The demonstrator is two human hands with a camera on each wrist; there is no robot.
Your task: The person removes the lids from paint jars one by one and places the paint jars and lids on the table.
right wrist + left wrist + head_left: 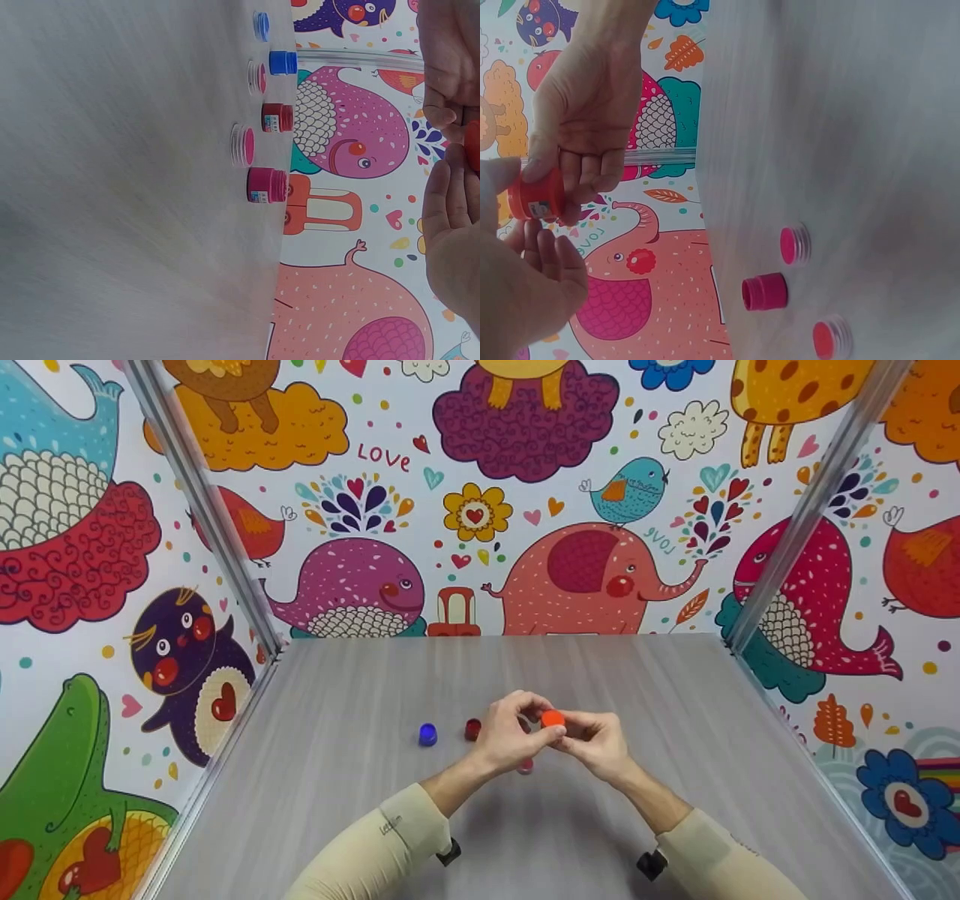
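Both hands hold a small orange-red paint jar (553,719) up above the table, its round end turned toward the head camera. My left hand (508,733) grips it from the left, thumb on its near side. From the other side, the right hand (598,739) holds it between thumb and fingers. A pale label shows on the jar (538,201) in the left wrist view. In the right wrist view, only a sliver of the jar (472,145) shows at the right edge, between the left hand (450,71) and right hand (459,247).
On the grey table (360,682) stand a blue jar (427,734), a dark red jar (472,729) and a magenta jar (266,185). A blue lid (261,26) and pinkish lids (243,145) stand on edge or lie near them. Printed walls (465,547) enclose the table.
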